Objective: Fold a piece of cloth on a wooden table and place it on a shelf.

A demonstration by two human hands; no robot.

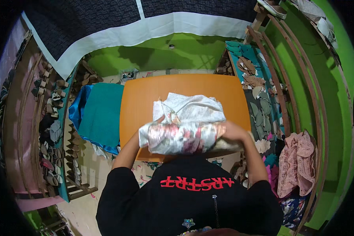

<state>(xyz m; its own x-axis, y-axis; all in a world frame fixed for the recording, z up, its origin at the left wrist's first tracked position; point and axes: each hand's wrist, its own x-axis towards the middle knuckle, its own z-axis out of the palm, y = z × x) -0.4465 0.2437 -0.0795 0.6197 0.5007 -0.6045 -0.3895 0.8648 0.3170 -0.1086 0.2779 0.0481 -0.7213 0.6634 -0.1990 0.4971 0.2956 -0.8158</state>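
Observation:
A shiny white cloth with pink and red flowers (177,137) forms a thick rolled bundle at the near side of the orange-brown table (139,94). Its paler part (196,108) spreads loosely behind the roll, with a frayed far edge. My left hand (159,119) grips the roll's left end; most of its fingers are hidden by the cloth. At the other end, my right hand (231,131) is wrapped round the cloth, slightly blurred. A beige piece of cloth (228,145) shows below that hand.
Left of the table lies teal material (102,114) over shiny blue cloth (78,112). Shoe racks (53,129) line the left side. Cut green and brown pieces (261,114) cover a shelf at right, near a hanging pink lace cloth (297,163). Scraps litter the floor.

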